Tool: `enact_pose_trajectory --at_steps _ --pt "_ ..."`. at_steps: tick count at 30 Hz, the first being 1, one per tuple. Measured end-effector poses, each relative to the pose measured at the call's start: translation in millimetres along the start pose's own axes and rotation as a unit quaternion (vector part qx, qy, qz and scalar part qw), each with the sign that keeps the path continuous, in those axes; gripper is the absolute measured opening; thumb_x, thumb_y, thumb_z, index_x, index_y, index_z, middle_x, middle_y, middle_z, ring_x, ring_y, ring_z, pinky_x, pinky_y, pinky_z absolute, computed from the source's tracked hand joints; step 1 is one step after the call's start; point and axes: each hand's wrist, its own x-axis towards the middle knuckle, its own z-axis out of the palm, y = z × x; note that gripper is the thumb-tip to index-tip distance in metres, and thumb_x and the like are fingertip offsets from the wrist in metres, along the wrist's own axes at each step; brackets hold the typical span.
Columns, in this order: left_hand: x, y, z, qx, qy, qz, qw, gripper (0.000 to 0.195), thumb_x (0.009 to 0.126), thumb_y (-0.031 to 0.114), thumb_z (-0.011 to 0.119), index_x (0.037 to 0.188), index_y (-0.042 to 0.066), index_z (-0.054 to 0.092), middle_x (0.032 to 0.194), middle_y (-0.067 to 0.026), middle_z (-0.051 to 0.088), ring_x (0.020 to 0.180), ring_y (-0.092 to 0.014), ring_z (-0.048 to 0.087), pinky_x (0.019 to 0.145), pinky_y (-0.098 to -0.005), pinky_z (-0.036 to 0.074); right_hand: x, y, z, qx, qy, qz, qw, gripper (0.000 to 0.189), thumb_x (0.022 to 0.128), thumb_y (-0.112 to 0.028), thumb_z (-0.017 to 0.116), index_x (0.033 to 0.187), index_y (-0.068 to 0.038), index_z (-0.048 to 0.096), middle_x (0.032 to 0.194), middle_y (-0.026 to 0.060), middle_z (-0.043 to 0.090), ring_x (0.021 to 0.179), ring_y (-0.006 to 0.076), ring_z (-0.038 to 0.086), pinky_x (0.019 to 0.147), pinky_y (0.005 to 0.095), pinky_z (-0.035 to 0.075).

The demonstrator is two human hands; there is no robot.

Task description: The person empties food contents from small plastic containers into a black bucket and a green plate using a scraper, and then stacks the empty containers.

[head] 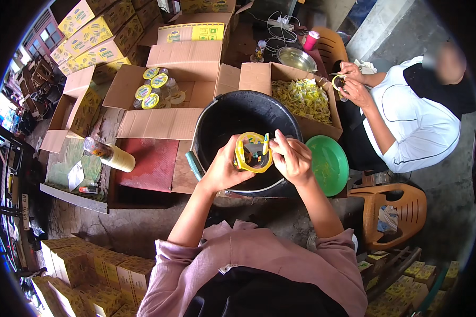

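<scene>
My left hand [222,164] grips a clear plastic cup with a yellow lid rim [256,168], tilted so its top faces me. Most of the lid's middle is cut away, and a yellow lid strip [266,144] stands up at the right side. Dark contents or printing show inside; I cannot tell which. My right hand [295,160] is at the cup's right edge, its fingers bent around what looks like a thin grey blade [254,147] reaching across the opening. The handle is hidden by the fingers. Both hands are over a large black bucket [242,105].
A carton [162,123] holds several lidded cups [150,93]; another carton [256,79] is full of yellow lid scraps [301,97]. A green basin [329,166] is right of the bucket. Stacked cups [109,154] lie left. A co-worker [412,115] at right handles another cup.
</scene>
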Motion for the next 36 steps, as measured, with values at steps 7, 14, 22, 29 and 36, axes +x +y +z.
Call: enact_pose_trajectory --at_steps 7,14,22,29,36 --pt "0.0 1.5 -3.5 -0.058 -0.044 0.05 0.996 0.063 0.058 0.01 0.075 0.113 0.0 0.047 0.102 -0.0124 0.059 0.094 -0.022 0.06 0.086 -0.0326 0.046 0.4 0.5 -0.2 0.011 0.025 -0.033 0.999 0.047 0.068 0.006 0.069 0.113 0.005 0.055 0.076 0.006 0.063 0.059 0.0157 0.06 0.056 0.0264 0.051" --pt "-1.0 1.6 -4.4 -0.093 -0.088 0.038 0.991 0.064 0.056 0.014 0.078 0.112 0.0 0.049 0.099 -0.0101 0.061 0.091 -0.017 0.06 0.085 -0.0311 0.046 4.4 -1.1 0.0 0.029 0.038 -0.053 0.997 0.044 0.069 0.002 0.069 0.111 0.006 0.057 0.075 0.0061 0.062 0.062 0.0166 0.061 0.059 0.0267 0.052" --pt "-0.9 7.3 -3.1 -0.142 -0.119 -0.01 0.983 0.056 0.057 0.013 0.079 0.105 0.0 0.054 0.096 -0.0089 0.063 0.086 -0.015 0.06 0.083 -0.0304 0.047 5.3 1.0 -2.7 0.014 -0.012 -0.099 0.995 0.035 0.066 -0.005 0.068 0.101 -0.002 0.065 0.076 0.0042 0.062 0.074 0.0167 0.063 0.065 0.027 0.053" --pt "1.9 10.3 -2.7 -0.128 -0.126 -0.006 0.984 0.052 0.058 0.011 0.077 0.103 0.001 0.055 0.094 -0.0086 0.063 0.088 -0.017 0.06 0.085 -0.0315 0.046 1.4 4.1 2.7 0.063 -0.017 -0.042 0.997 0.028 0.063 -0.005 0.069 0.091 -0.003 0.067 0.078 0.0051 0.063 0.075 0.0189 0.063 0.065 0.0295 0.053" --pt "4.8 1.0 -2.4 -0.127 -0.132 0.0 0.983 0.059 0.057 0.015 0.073 0.11 0.0 0.051 0.098 -0.0097 0.061 0.095 -0.02 0.059 0.09 -0.0332 0.044 5.0 14.6 3.2 0.078 0.021 0.015 0.997 0.028 0.062 0.008 0.067 0.088 -0.002 0.066 0.077 0.0069 0.064 0.069 0.021 0.064 0.063 0.0305 0.054"
